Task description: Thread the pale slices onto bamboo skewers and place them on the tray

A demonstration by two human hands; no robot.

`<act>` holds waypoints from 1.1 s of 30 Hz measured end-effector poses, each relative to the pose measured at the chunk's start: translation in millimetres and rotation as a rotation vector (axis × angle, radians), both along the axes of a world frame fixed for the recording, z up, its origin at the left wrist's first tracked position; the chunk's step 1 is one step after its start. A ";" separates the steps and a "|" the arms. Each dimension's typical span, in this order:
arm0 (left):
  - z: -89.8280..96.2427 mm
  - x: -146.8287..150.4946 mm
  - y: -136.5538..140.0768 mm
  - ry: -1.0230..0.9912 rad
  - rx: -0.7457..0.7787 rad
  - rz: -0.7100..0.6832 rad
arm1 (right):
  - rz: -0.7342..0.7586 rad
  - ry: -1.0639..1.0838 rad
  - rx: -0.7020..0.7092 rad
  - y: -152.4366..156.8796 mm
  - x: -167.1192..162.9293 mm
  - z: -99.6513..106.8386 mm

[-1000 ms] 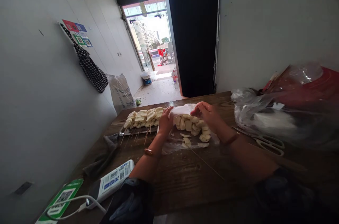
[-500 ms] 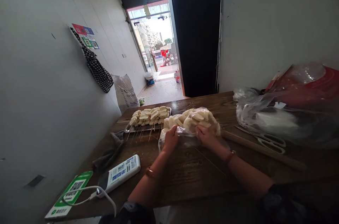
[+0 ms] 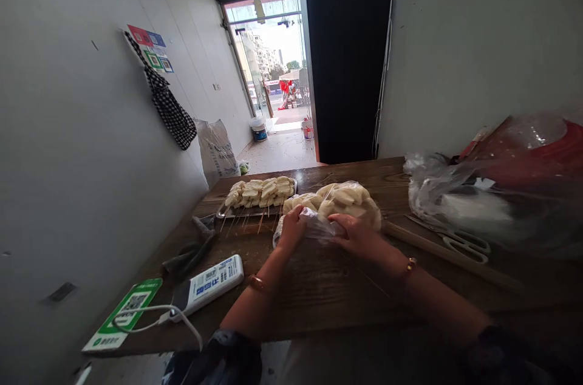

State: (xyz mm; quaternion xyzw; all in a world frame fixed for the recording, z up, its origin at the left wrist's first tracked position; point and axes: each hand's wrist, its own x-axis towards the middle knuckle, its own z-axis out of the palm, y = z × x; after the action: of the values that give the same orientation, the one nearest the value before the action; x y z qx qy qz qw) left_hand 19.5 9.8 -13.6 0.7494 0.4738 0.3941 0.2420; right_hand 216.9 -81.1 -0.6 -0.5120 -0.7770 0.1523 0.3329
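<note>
A clear plastic bag [image 3: 314,224] full of pale, flat slices of food [image 3: 348,198] lies on the dark wooden table. My left hand [image 3: 293,231] is closed on the near left edge of the bag's mouth. On the right side of the opening, my right hand [image 3: 355,233] pinches the plastic between thumb and fingers. Just left of the bag, a metal tray [image 3: 221,213] bears rows of skewered pale slices [image 3: 259,192], their thin sticks pointing toward me. A loose thin stick [image 3: 368,275] lies on the table near my right forearm.
White-handled scissors [image 3: 464,246] and a long wooden rod [image 3: 437,251] lie on the right, before a heap of plastic bags [image 3: 483,209]. To the left are a dark cloth [image 3: 191,251], a white device with a cable [image 3: 214,282] and a green QR-code card [image 3: 122,315].
My right hand has shifted from against the slices to the bag's near edge, and the plastic between my hands is bunched higher. The left hand keeps its hold. The view has tilted slightly.
</note>
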 end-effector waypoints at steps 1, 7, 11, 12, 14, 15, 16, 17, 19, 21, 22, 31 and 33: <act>3.9 0.5 2.9 -0.015 -0.002 0.008 | -0.044 -0.055 0.035 2.9 1.2 3.5; 28.3 2.4 9.6 -0.071 -0.021 -0.102 | -0.271 -0.354 0.115 22.0 16.4 34.3; 36.6 1.3 6.9 0.128 -0.013 -0.165 | -0.250 -0.334 0.244 34.9 22.4 46.5; 37.5 1.6 6.9 0.190 -0.014 -0.180 | -0.264 -0.308 0.247 38.8 22.5 47.3; 38.8 3.1 8.2 0.291 -0.013 -0.190 | -0.309 -0.269 0.212 47.3 21.9 47.0; 39.5 4.2 9.5 0.324 -0.008 -0.178 | -0.334 -0.256 0.192 51.8 21.4 46.3; 40.6 5.3 11.1 0.347 0.001 -0.159 | -0.357 -0.245 0.177 56.4 21.0 45.4; 41.9 6.3 13.0 0.359 0.015 -0.137 | -0.375 -0.236 0.167 61.1 20.7 44.5; 45.5 8.1 17.1 0.355 0.064 -0.107 | -0.407 -0.205 0.148 70.0 20.8 42.7; 49.3 9.7 21.5 0.320 0.120 -0.136 | -0.430 -0.165 0.134 77.7 21.9 40.9; 50.7 10.7 23.8 0.288 0.126 -0.164 | -0.434 -0.143 0.128 81.0 22.8 40.1; 35.4 31.4 51.8 0.057 -0.067 -0.115 | -0.312 -0.002 0.162 86.2 34.5 43.5; 28.9 36.9 59.4 0.055 -0.065 -0.068 | -0.199 -0.010 0.215 83.2 33.3 42.7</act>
State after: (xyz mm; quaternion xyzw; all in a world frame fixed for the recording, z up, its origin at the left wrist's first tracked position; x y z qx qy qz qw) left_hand 56.3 69.3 15.3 0.7674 0.4669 0.3495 0.2663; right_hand 250.2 2.1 42.1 -0.5486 -0.7361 0.0318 0.3953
